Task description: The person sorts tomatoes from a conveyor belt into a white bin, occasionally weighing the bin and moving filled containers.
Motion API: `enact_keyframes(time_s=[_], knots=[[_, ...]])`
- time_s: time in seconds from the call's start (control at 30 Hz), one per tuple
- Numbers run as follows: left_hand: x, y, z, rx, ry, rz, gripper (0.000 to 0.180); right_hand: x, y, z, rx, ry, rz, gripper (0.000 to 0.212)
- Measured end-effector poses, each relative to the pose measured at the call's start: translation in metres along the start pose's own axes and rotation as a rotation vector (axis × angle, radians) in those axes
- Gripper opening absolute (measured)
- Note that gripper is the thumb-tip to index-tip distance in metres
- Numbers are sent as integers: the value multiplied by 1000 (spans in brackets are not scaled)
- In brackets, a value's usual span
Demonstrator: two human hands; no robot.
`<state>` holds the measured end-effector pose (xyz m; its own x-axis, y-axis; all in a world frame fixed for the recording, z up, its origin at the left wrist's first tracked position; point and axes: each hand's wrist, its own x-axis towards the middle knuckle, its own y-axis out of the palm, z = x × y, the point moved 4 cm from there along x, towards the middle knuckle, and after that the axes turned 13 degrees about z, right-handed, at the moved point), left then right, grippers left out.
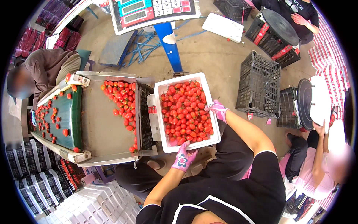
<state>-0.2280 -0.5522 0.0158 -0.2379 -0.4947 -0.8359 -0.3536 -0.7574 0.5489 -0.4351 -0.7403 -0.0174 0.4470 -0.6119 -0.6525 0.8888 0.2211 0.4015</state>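
A white foam box (213, 139) full of small red tomatoes (184, 110) is in front of me, beside the end of a metal sorting chute. My left hand (183, 156), in a pink glove with a flower print, grips the box's near rim, its thumb over the edge. On the right side, my right hand (218, 110), also in a pink glove, holds the rim with its fingers reaching over. The undersides of the box and of my fingers are hidden. More tomatoes (121, 93) lie along the right side of the metal chute (100, 123).
A green conveyor belt (69, 119) carries scattered tomatoes at left, with a person bent beside it. A digital scale (156, 15) on a blue post (168, 46) stands ahead. Black crates (258, 84) stand at right, near two other people. White foam boxes (95, 205) are stacked lower left.
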Motion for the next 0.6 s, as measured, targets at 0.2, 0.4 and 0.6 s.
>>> enact_keyframes(time_s=[0.2,0.4,0.6], knots=[[-28,24,13,121,-97,209,23,-59,-19,10,348,-270,79,40],[-16,82,15,163,-180,322,34,-131,-44,10,588,-467,61,37],[-62,173,18,731,20,521,47,-175,-47,23,562,-588,-70,10]])
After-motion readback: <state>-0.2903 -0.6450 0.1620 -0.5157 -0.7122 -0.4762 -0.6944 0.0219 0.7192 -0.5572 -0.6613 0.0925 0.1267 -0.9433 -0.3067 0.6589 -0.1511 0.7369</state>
